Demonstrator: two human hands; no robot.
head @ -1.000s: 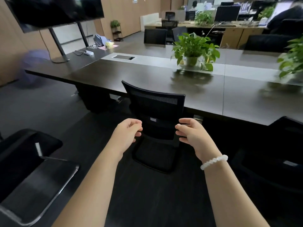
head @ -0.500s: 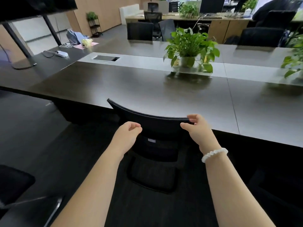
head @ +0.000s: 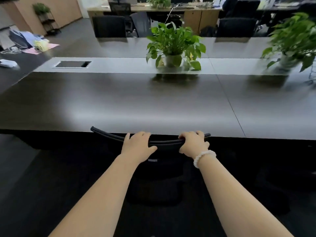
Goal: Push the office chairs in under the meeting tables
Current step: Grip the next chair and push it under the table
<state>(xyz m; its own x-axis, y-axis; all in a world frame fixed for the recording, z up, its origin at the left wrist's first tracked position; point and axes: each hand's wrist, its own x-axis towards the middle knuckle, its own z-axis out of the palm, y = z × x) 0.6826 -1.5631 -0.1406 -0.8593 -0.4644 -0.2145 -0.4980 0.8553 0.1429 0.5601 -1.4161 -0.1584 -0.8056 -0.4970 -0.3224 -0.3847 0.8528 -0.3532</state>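
Observation:
A black mesh-backed office chair (head: 164, 170) stands right in front of me at the near edge of the long dark meeting table (head: 119, 103). Its curved top rail sits level with the table edge. My left hand (head: 138, 147) is closed over the middle of that rail. My right hand (head: 194, 142), with a white bead bracelet on the wrist, grips the rail near its right end. The chair's seat and legs are lost in the dark below the table.
A potted plant (head: 172, 47) stands on the table's centre strip, a second plant (head: 294, 41) at the right. A cable hatch (head: 72, 64) is set in the strip. Two black chairs (head: 109, 26) (head: 236, 27) sit at the far side. Clutter (head: 27, 41) lies far left.
I have stepped closer to the table. Both hands went from hovering behind the chair back to gripping its top rail, and the chair now sits closer against the table edge.

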